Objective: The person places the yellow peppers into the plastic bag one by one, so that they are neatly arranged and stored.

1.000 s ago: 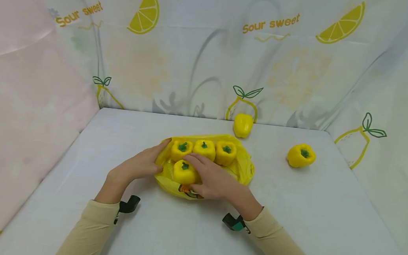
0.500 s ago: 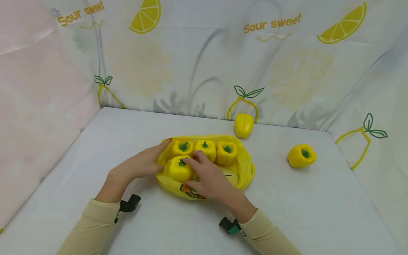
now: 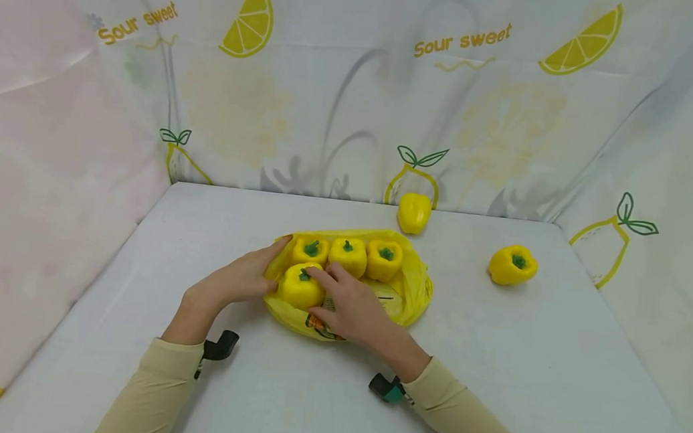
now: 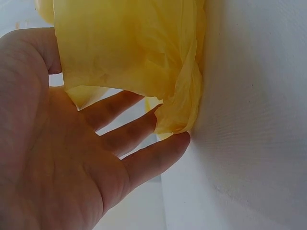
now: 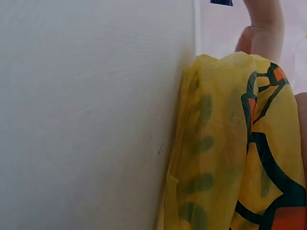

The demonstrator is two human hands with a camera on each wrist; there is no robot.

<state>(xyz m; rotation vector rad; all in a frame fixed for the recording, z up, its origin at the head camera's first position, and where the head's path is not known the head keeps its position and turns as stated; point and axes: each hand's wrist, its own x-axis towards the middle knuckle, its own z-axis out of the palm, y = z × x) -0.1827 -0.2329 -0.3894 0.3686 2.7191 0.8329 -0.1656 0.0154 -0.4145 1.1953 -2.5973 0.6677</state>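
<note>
A yellow plastic bag (image 3: 418,292) lies open on the table, its rim rolled down. Three yellow bell peppers (image 3: 347,257) with green stems stand in a row along its back side. Another yellow bell pepper (image 3: 299,288) sits in the front left of the bag, with my right hand (image 3: 360,311) gripping it from the right, fingers near the stem. At the bag's left rim my left hand (image 3: 233,281) holds the plastic; in the left wrist view, the thumb and fingers of this hand (image 4: 67,153) reach around the yellow film. The bag hides the right fingers in the right wrist view.
Outside the bag, one yellow bell pepper (image 3: 414,213) lies at the table's back edge and another (image 3: 513,264) lies farther right. A white table (image 3: 492,381) bears everything, with printed cloth (image 3: 331,95) hanging behind and at the sides.
My right hand has shifted left with the front bell pepper, which now sits closer to the bag's left side. My left hand stays at the left rim.
</note>
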